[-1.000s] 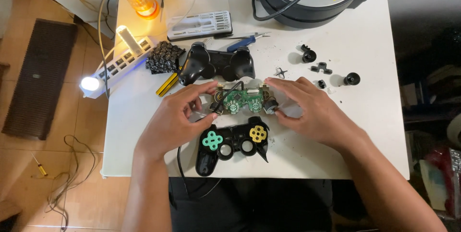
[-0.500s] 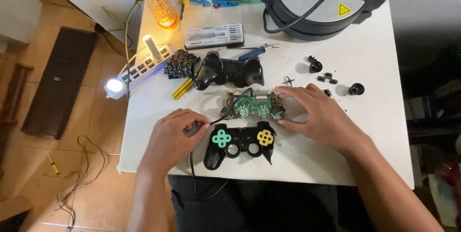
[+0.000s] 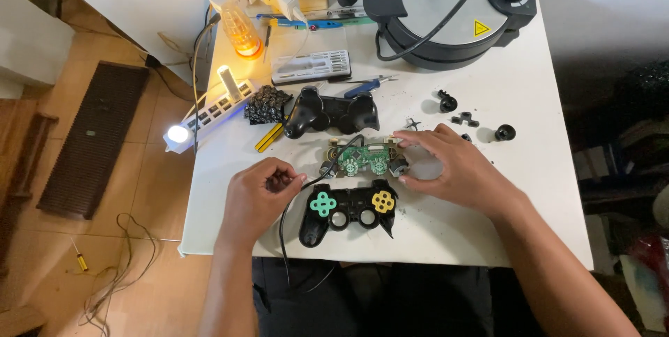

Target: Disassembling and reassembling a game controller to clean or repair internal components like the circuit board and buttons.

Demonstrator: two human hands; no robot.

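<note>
A green game-controller circuit board point(image 3: 362, 158) lies in the middle of the white table point(image 3: 529, 100). My right hand point(image 3: 456, 170) rests at its right end, fingertips touching the board's edge. My left hand point(image 3: 261, 194) is curled at the left, pinching a black cable point(image 3: 300, 201) that runs from the board down over the table's front edge. Just in front of the board lies the black front shell point(image 3: 348, 210) with a green pad and a yellow pad. The black rear shell point(image 3: 333, 112) sits behind the board.
Small black buttons and sticks point(image 3: 465, 119) lie at the right. A round grey appliance point(image 3: 446, 9) stands at the back. A screwdriver bit case point(image 3: 311, 66), a power strip point(image 3: 212, 110) with a lit lamp, and a yellow-handled tool point(image 3: 269, 138) are at the left.
My left hand has left the circuit board and drawn back to the left, now pinching the black cable. The right hand stays at the board's right end. The camera view shifted.
</note>
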